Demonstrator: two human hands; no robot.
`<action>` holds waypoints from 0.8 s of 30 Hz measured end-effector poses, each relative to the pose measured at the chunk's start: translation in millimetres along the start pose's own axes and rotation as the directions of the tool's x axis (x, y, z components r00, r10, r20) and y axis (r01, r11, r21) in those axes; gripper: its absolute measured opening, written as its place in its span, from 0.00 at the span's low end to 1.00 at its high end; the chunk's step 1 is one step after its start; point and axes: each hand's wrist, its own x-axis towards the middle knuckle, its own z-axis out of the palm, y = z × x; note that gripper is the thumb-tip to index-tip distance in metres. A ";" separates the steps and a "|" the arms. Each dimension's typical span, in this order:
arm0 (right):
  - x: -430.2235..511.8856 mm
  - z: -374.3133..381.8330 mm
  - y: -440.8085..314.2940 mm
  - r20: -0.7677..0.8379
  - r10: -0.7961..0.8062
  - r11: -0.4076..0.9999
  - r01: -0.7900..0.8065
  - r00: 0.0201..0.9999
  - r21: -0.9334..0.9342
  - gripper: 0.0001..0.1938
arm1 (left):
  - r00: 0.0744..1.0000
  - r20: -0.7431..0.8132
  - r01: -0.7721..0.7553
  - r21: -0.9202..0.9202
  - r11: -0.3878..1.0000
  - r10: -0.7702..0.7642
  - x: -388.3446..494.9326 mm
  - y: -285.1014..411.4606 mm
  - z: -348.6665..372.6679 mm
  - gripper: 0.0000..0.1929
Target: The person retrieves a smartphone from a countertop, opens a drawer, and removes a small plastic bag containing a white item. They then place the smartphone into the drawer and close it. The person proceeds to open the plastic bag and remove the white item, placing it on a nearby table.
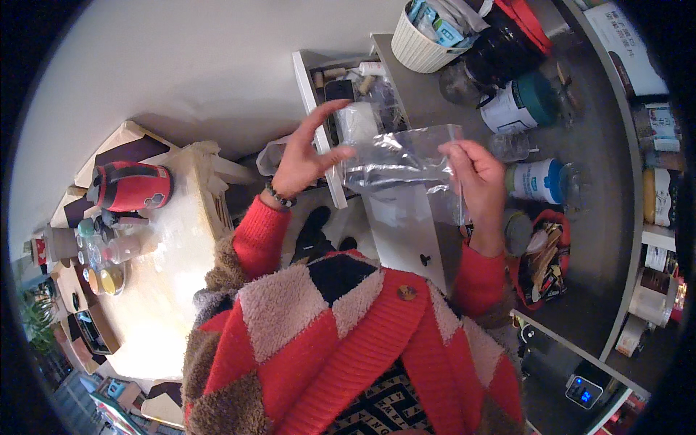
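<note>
A clear plastic zip bag (399,163) stretches between my two hands, over the edge of an open drawer (336,179). My right hand (481,171) pinches the bag's right end between thumb and fingers. At the other end, my left hand (307,155) has its thumb and fingers spread apart. The left thumb tip lies at the bag's left edge; whether it touches the plastic I cannot tell. Inside the drawer, just beyond the bag, are a whitish plastic-wrapped packet (359,122), a dark box-shaped item (339,91) and a white tube (372,68).
On the grey shelf to the right stand a white woven bin (421,51), a green-lidded tub (516,106), a blue-lidded canister (535,181) and a red basket of packets (544,261). A red kettle-like appliance (136,186) stands on the table (163,255) at left.
</note>
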 end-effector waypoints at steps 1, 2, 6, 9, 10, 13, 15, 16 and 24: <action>0.4 0.1 -2.7 0.081 -0.007 0.999 0.010 0.997 -0.040 0.08 | 0.991 0.135 -0.022 -0.024 0.999 0.025 1.8 4.5 1.8 0.24; 1.3 0.7 -5.2 0.141 0.025 1.000 -0.024 0.990 -0.009 0.09 | 0.963 0.264 -0.042 -0.049 0.998 0.054 3.9 8.1 5.4 0.24; 3.3 1.2 -10.7 0.192 0.050 0.972 -0.092 0.980 0.215 0.18 | 0.843 0.531 0.288 -0.308 0.907 -0.087 5.4 15.6 20.1 0.12; 0.8 6.7 -3.9 0.097 0.164 0.818 -0.190 0.982 0.544 0.32 | 0.878 0.436 0.392 -0.421 0.818 -0.197 1.1 15.0 28.3 0.09; 0.6 9.1 -0.1 0.129 0.147 0.718 -0.196 0.981 0.668 0.38 | 0.889 0.387 0.417 -0.464 0.781 -0.245 0.0 14.5 29.3 0.10; 0.5 13.3 12.3 0.263 -0.038 0.794 -0.131 0.964 0.594 0.41 | 0.893 0.275 0.448 -0.493 0.745 -0.356 -0.6 12.5 30.1 0.11; -6.7 18.6 19.9 0.147 -0.021 0.850 -0.060 0.989 0.524 0.28 | 0.899 0.240 0.438 -0.518 0.735 -0.366 -0.4 11.7 30.4 0.12; -8.0 18.9 22.1 0.104 -0.019 0.916 -0.025 0.994 0.401 0.24 | 0.886 0.257 0.463 -0.541 0.702 -0.387 -1.0 11.5 30.7 0.12; -7.7 16.8 21.6 -0.035 -0.117 0.975 0.121 0.993 0.185 0.07 | 0.875 0.282 0.480 -0.621 0.620 -0.394 -2.9 14.4 32.6 0.13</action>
